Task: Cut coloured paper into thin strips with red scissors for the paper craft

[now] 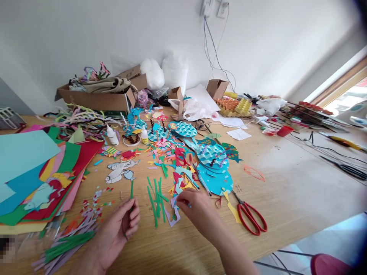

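My left hand [122, 221] is closed around a thin green paper strip [132, 188], whose upper end sticks up above the fingers. My right hand [190, 204] has its fingers pinched together over a lilac paper scrap [172, 220]; whatever is between the fingertips is too small to make out. Several green strips [157, 198] lie on the wooden table between the hands. More green strips [69, 244] rest on lilac ones beside my left forearm. Red-handled scissors [252, 218] lie right of my right hand.
Coloured paper sheets [25, 160] are stacked at the left. Cut paper fish [119, 172] and glue bottles [112, 135] stand or lie beyond my left hand. Blue paper discs [215, 177] lie beyond my right hand. A cardboard box [97, 100] sits by the wall.
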Action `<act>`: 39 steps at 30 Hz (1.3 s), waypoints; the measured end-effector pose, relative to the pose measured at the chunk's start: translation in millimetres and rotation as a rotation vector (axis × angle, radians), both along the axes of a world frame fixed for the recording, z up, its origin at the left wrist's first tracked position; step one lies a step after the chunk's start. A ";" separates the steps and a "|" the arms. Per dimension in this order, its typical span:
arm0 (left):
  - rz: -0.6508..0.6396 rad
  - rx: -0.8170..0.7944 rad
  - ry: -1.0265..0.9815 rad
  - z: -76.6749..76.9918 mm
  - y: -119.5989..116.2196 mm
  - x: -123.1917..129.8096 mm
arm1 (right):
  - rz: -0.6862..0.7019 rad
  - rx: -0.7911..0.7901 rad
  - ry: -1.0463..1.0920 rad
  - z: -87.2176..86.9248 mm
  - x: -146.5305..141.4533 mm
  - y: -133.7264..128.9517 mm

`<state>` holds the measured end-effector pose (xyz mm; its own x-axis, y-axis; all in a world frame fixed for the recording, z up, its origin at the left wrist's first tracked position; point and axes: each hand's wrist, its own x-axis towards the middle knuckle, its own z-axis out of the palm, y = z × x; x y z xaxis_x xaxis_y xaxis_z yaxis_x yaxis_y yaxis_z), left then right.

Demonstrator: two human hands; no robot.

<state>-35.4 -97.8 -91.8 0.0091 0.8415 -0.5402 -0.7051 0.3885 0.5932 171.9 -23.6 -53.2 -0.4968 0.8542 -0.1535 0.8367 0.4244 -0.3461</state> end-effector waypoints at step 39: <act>0.079 0.074 0.032 5.6 6.8 -8.5 | 0.041 -0.057 -0.273 -15.2 -85.5 45.7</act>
